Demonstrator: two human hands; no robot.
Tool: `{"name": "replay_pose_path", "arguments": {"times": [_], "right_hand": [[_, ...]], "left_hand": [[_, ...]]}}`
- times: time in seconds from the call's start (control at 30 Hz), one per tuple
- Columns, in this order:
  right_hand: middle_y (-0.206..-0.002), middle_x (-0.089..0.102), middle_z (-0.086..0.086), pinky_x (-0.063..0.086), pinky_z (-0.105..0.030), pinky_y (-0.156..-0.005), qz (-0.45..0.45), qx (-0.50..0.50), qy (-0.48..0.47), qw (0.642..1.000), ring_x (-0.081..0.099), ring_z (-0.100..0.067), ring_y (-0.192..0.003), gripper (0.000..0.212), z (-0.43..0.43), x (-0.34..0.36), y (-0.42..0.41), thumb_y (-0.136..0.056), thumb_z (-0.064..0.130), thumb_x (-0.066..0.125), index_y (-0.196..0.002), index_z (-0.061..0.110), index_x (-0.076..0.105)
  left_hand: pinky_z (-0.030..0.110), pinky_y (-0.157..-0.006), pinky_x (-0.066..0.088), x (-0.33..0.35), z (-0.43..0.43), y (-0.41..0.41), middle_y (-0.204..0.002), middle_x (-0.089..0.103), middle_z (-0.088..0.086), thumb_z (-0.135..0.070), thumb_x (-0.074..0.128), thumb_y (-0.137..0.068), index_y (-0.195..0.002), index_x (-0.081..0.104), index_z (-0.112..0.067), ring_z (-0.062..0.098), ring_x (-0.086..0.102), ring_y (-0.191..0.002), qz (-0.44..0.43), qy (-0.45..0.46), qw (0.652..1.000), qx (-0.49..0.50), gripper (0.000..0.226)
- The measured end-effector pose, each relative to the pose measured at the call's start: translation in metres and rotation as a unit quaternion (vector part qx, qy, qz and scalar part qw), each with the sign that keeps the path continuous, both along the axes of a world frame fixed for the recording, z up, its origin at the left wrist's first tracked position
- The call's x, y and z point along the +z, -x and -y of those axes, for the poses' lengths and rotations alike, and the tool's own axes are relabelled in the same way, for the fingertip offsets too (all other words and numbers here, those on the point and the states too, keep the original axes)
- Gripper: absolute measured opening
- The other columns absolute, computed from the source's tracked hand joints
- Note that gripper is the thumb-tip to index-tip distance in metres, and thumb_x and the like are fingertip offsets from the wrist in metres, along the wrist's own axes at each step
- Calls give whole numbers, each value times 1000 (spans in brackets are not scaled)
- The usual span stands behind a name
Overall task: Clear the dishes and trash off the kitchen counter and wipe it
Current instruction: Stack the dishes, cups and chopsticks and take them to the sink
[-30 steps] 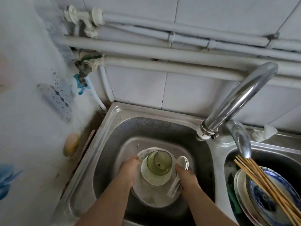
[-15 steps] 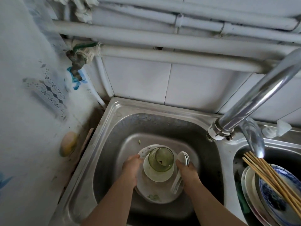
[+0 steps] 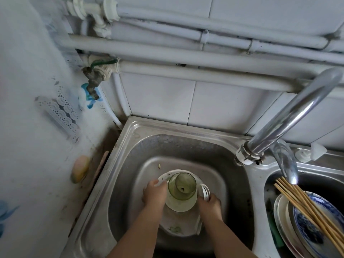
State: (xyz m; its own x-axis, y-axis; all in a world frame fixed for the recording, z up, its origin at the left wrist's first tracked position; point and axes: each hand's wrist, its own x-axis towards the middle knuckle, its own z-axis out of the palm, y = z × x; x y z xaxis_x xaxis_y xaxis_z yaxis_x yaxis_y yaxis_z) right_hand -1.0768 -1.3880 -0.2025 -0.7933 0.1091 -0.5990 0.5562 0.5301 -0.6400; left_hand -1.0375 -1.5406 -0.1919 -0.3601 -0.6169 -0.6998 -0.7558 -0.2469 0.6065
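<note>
Both my hands are down in the left basin of a steel double sink point(image 3: 130, 146). A white plate point(image 3: 176, 229) with a small bowl point(image 3: 178, 204) on it and a green glass point(image 3: 183, 185) in the bowl sits low in the basin. My left hand point(image 3: 153, 195) grips the plate's left rim. My right hand point(image 3: 209, 203) grips the right rim together with white spoons point(image 3: 205, 191). The plate's underside is hidden, so whether it touches the basin floor is unclear.
The right basin holds stacked plates point(image 3: 283, 211), a blue-patterned dish point(image 3: 309, 233) and several wooden chopsticks point(image 3: 305, 203). A chrome faucet point(image 3: 290, 116) arches over the divider. White pipes point(image 3: 186, 58) run along the tiled wall. A soap-like oval point(image 3: 80, 169) lies on the left counter.
The stack of plate, bowl and glass has sunk lower into the left basin with both hands still on its rim. The camera has tilted and drawn nearer.
</note>
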Motion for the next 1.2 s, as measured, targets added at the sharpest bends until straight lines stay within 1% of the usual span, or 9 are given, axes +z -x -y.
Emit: {"name": "replay_pose_path", "arguments": {"times": [0.07, 0.13, 0.2, 0.3, 0.43, 0.6, 0.9, 1.0, 1.2], "right_hand": [[-100, 64, -17, 51, -36, -79, -8, 17, -24, 1000, 62, -34, -89, 21, 1, -2, -2, -84, 27, 60, -91, 7, 61], [-113, 58, -19, 47, -34, -86, -13, 43, -48, 998, 59, -36, -100, 34, 2, -4, -5, -88, 33, 56, -105, 3, 61], [-122, 52, -19, 45, -34, -92, -20, 68, -61, 996, 56, -37, -109, 45, 3, -5, -8, -92, 41, 49, -114, 3, 58], [-129, 47, -19, 43, -34, -96, -31, 93, -76, 992, 53, -37, -116, 49, 3, -5, -9, -95, 44, 42, -121, 4, 54], [-130, 47, -18, 42, -36, -98, -37, 96, -86, 991, 51, -37, -117, 47, 5, -3, -12, -97, 43, 40, -122, 5, 52], [-139, 40, -14, 37, -35, -105, -39, 107, -72, 991, 43, -34, -127, 46, 5, 2, -16, -96, 35, 44, -134, 10, 43], [-142, 35, -8, 41, -36, -102, -3, 107, -61, 992, 47, -34, -123, 59, 4, 16, -20, -86, 33, 57, -139, 18, 35], [-142, 37, -9, 42, -37, -100, 10, 108, -59, 992, 49, -35, -121, 56, 3, 21, -20, -86, 35, 57, -136, 19, 36], [-155, 21, -6, 38, -39, -107, 40, 120, -60, 990, 37, -32, -135, 72, -1, 43, -14, -90, 22, 50, -151, 20, 13]], "left_hand": [[44, -101, 44, 8, -6, 6, -123, 59, 8, -46, 52, -85, -117, 63, -18, 30, 53, -114, -30, 60, 998, -20, 44], [40, -103, 42, 20, -13, 11, -127, 59, 6, -43, 49, -93, -121, 63, -16, 26, 53, -117, -85, 84, 991, -52, 41], [31, -97, 41, 29, -19, 15, -127, 58, 0, -45, 43, -96, -126, 60, -17, 19, 53, -118, -123, 62, 986, -91, 44], [22, -93, 36, 38, -25, 18, -128, 58, -4, -40, 42, -98, -130, 56, -15, 13, 52, -120, -123, 33, 983, -135, 43], [28, -99, 38, 39, -25, 17, -129, 60, 1, -33, 42, -99, -127, 60, -15, 18, 54, -120, -102, 39, 983, -146, 38], [33, -101, 42, 40, -25, 15, -125, 62, 4, -29, 43, -99, -124, 61, -13, 20, 56, -116, -112, 32, 983, -142, 35], [38, -107, 40, 48, -24, 9, -131, 59, 5, -30, 42, -100, -130, 57, -13, 21, 53, -121, -102, 10, 983, -155, 38], [36, -106, 41, 50, -25, 6, -131, 58, 4, -27, 42, -100, -132, 56, -13, 20, 54, -120, -105, 3, 983, -153, 37], [33, -106, 39, 60, -27, 3, -138, 53, 4, -22, 44, -100, -137, 50, -13, 23, 50, -126, -107, 8, 984, -140, 39]]}}
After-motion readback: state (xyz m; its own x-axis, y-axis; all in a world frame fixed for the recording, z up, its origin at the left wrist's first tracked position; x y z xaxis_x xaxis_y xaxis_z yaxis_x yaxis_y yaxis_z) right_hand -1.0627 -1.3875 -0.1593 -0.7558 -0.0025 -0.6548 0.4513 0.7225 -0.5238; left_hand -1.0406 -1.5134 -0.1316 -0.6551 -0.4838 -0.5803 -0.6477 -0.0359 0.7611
